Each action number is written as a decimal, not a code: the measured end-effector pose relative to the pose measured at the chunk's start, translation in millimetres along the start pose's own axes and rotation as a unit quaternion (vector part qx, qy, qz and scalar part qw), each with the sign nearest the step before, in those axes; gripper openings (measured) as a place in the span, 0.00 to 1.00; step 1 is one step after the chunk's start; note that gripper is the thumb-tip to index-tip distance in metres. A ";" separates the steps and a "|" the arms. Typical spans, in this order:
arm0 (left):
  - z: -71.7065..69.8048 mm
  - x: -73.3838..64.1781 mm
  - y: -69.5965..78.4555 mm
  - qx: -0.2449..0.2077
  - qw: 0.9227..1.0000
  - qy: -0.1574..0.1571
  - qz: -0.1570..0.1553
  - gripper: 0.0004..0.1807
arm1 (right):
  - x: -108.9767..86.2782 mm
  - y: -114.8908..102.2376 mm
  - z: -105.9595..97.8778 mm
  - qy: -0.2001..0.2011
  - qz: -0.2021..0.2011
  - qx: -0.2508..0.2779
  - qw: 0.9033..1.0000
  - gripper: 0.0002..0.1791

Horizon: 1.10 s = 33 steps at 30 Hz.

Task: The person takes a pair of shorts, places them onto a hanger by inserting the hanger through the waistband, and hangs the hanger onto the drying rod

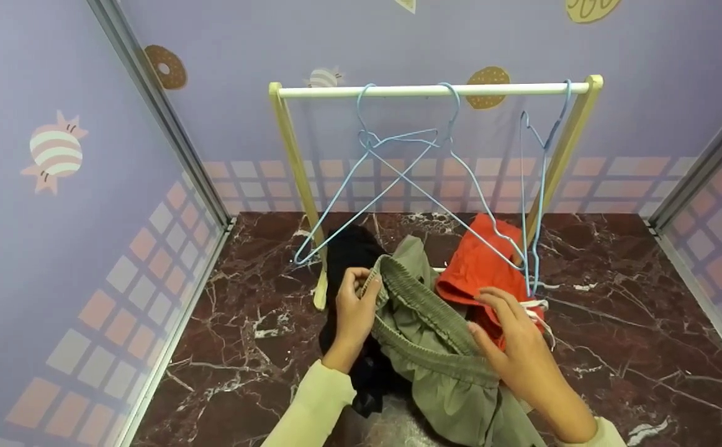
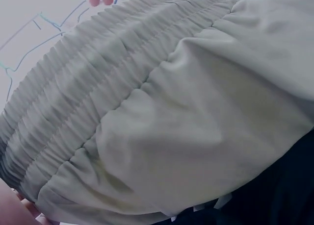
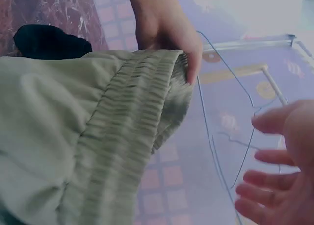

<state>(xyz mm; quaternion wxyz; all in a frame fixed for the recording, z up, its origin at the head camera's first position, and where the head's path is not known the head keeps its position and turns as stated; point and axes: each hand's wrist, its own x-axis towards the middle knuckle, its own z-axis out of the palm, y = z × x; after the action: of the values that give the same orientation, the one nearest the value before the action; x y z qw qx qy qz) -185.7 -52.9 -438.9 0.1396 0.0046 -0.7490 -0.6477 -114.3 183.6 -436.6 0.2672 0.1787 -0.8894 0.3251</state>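
With the left hand [image 1: 356, 310], pinching the green garment [image 1: 454, 406], near and middle, by the left end of its gathered waistband [image 1: 426, 304]; with the right hand [image 1: 525, 357], holding nothing, fingers loosely spread. From the head, a look into the open waistband, black garment [image 1: 351, 248] left, red garment [image 1: 475, 261] right. Only at the right wrist, a gap between right hand and green garment! Tight on the far side, below blue hangers [image 1: 403, 176]; roomier right, over marble floor [image 1: 634, 347] to the metal rail [image 1: 708, 303].

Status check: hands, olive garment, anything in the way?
Left hand gripping olive garment at its waistband. Right hand alongside, holding nothing. Waistband gaping. Possible clutter: black garment, red garment close by.
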 end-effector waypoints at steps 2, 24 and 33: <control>-1.4 -1.1 1.0 0.000 1.000 -0.001 0.001 0.07 | 5.9 -2.0 1.6 0.020 0.000 -0.004 1.000 0.23; -3.3 -2.0 -3.5 0.000 1.000 -0.005 -0.006 0.07 | 15.5 12.9 -4.3 0.114 0.033 -0.022 0.993 0.24; -2.6 -2.4 -4.5 0.000 1.000 -0.004 -0.004 0.08 | 30.4 26.2 -5.1 0.157 0.028 -0.007 0.987 0.26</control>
<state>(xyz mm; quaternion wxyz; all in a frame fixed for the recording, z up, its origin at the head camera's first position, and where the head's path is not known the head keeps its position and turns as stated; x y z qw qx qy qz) -183.6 -55.7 -443.4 0.1342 0.0046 -0.7493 -0.6485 -149.5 201.6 -428.0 0.3952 0.0989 -0.8433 0.3505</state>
